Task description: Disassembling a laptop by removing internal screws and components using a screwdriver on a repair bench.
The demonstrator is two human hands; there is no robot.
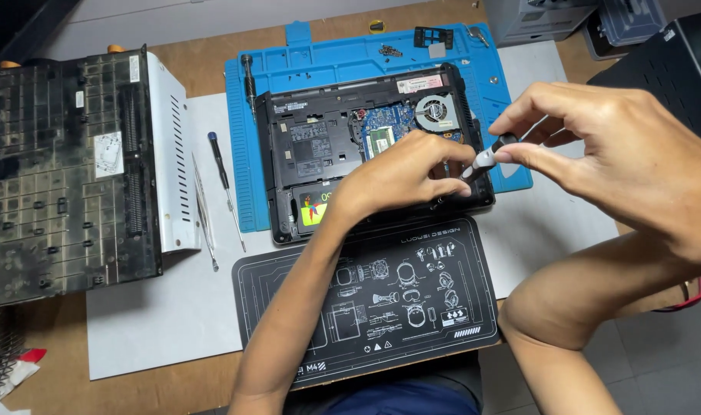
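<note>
Brown wood makes up the workbench (pixel 204 73), and most of its middle is covered by a pale grey sheet (pixel 158 323). On that sheet lie a blue repair mat (pixel 327 61) at the far side and a black mat with white line drawings (pixel 381 284) at the near edge. An opened laptop base (pixel 320 146) sits on the blue mat, its lower edge reaching toward the black mat; a round fan (pixel 433 110) and a blue circuit board (pixel 385 123) show in its upper right part. Small screws and black clips rest in the blue mat's top trays.

The left hand (pixel 400 173) rests on the laptop's right side, fingers curled down onto the chassis. The right hand (pixel 619 146) is above and to the right of it, thumb and fingers pinched on the top of a small screwdriver (pixel 481 161), whose tip slants down to the laptop's right edge beside the left hand.

Left of the blue mat lie a blue-handled screwdriver (pixel 224 184) and thin metal tweezers (pixel 204 207) on the grey sheet. Farther left a dusty dark panel (pixel 66 169) lies over a white perforated metal case (pixel 174 154). Grey floor tiles (pixel 658 361) show at lower right, and dark equipment stands at upper right.
</note>
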